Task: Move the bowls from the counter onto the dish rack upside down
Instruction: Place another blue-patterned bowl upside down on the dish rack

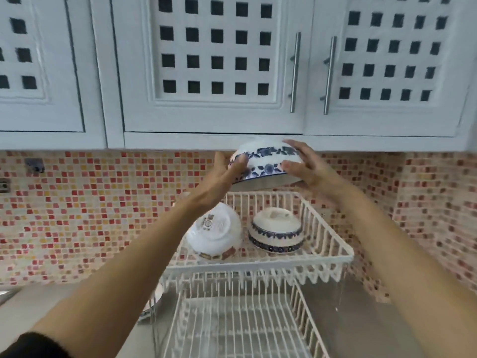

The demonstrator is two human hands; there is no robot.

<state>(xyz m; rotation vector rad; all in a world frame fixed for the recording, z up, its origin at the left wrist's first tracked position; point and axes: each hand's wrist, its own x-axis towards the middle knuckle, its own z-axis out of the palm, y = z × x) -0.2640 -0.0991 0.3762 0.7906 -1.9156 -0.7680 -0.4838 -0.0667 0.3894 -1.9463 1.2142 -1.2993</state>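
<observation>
A white bowl with blue flowers (265,161) hangs upside down above the back of the white wire dish rack's upper tier (333,244). My left hand (224,174) grips its left side and my right hand (307,166) grips its right side. On the upper tier a plain white bowl (214,231) leans tilted with its base toward me. A blue-banded bowl (276,233) sits upside down to its right. The rack's lower tier (240,321) holds nothing that I can see.
White cabinets (214,73) hang low, just above the held bowl. A red and orange mosaic wall (90,208) lies behind the rack. Part of a blue-rimmed dish (152,303) shows on the counter to the left of the rack.
</observation>
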